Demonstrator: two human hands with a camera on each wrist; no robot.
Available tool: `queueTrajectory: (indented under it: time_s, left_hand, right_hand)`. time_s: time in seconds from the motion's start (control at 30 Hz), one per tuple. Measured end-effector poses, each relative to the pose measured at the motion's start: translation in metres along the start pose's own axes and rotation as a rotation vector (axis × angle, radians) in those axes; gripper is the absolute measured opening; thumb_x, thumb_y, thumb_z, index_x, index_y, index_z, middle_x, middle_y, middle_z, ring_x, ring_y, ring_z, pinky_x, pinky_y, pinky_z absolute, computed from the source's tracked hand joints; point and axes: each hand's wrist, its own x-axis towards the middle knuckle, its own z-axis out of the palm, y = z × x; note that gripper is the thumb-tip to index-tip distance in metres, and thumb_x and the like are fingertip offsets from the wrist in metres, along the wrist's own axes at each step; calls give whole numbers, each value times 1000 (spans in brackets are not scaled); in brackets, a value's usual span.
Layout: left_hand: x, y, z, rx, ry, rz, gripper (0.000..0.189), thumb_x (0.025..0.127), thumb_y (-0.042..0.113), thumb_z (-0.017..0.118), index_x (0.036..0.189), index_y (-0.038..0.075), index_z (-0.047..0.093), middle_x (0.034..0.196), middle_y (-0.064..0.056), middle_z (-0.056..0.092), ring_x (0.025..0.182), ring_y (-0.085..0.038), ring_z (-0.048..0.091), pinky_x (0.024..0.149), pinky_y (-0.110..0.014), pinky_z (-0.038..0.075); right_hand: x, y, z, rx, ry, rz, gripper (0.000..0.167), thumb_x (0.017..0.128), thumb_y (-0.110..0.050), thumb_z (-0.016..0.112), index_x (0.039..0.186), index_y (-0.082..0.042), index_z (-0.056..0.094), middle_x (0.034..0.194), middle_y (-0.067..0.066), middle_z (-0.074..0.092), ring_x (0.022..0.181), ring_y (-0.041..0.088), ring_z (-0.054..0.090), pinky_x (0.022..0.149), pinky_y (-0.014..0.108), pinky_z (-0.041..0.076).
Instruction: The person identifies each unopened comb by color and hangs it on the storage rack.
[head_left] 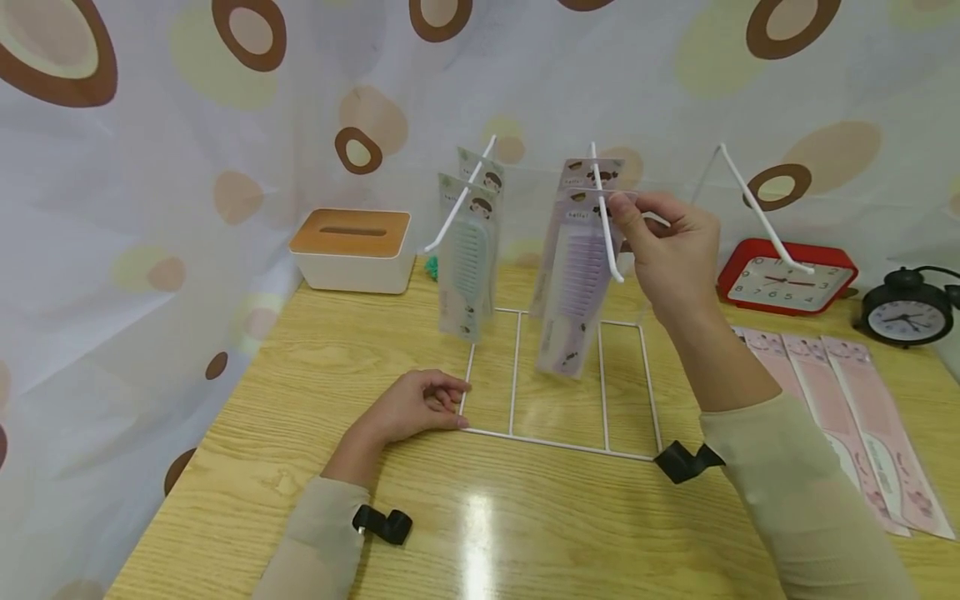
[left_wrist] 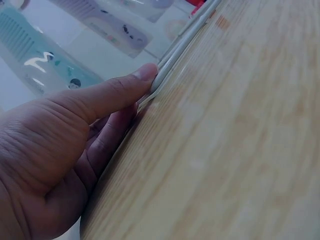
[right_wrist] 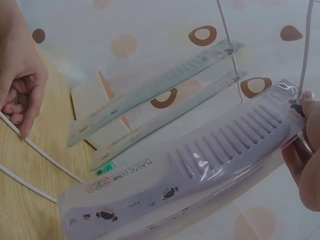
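Note:
My right hand (head_left: 675,250) pinches the top edge of a packaged purple comb (head_left: 581,283), which hangs at the middle prong (head_left: 606,225) of a white wire rack (head_left: 558,444). Behind it on that prong is another purple comb pack (head_left: 573,169). Two packaged pale green combs (head_left: 467,258) hang from the left prong (head_left: 456,212); the right prong (head_left: 761,212) is bare. Down at the rack's front left corner, my left hand (head_left: 420,407) grips the base wire. In the left wrist view its thumb (left_wrist: 125,87) lies on the wire (left_wrist: 172,62), fingers curled beside it.
A white tissue box (head_left: 348,267) with a wooden lid stands back left. At the back right are a red clock (head_left: 787,275) and a black alarm clock (head_left: 903,312). Several pink packs (head_left: 862,417) lie on the table to the right. A patterned curtain hangs behind.

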Motion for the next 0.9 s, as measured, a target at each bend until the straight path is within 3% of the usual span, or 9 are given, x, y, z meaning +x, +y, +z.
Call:
queueTrajectory:
  time_s: [0.2,0.43,0.67,0.77,0.9]
  left_hand:
    - [0,0,0,0,-5,0,47,80,13,85,123,3,69,100,-11,65,86,-16,64,76,-23,57]
    - [0,-1,0,-3,-7,1,47,80,13,85,123,3,69,99,-11,65,86,-16,64,76,-23,57]
    - [0,0,-1,-3,-8,3,48,80,13,85,124,3,68,100,-12,65,86,-16,63,76,-23,57]
    - [-1,2,-1,1,-13,7,49,81,13,84,125,3,67,100,-12,65,87,-16,64,77,-24,57]
    - [-2,4,-1,2,-13,0,49,81,13,84,126,3,67,100,-11,65,87,-16,64,77,-24,57]
  right_hand:
    - [-1,1,-3,-17,-41,-20,4,87,-10,77,84,-8,79,82,-3,73,62,7,67,62,19,58]
    - [-5,8,-21,-253,-113,35,20,93,-24,73,106,-9,76,94,-8,73,80,10,68,69,16,56]
    - [-10,24,-55,-405,-250,120,40,98,-29,66,132,-9,64,103,-7,68,81,4,70,68,18,58]
    - [-13,34,-74,-483,-281,144,43,99,-32,64,137,-13,61,100,-8,65,81,1,70,68,18,57]
    - [-15,49,-100,-496,-316,197,43,101,-34,59,141,-17,57,104,-13,65,85,1,70,71,18,58]
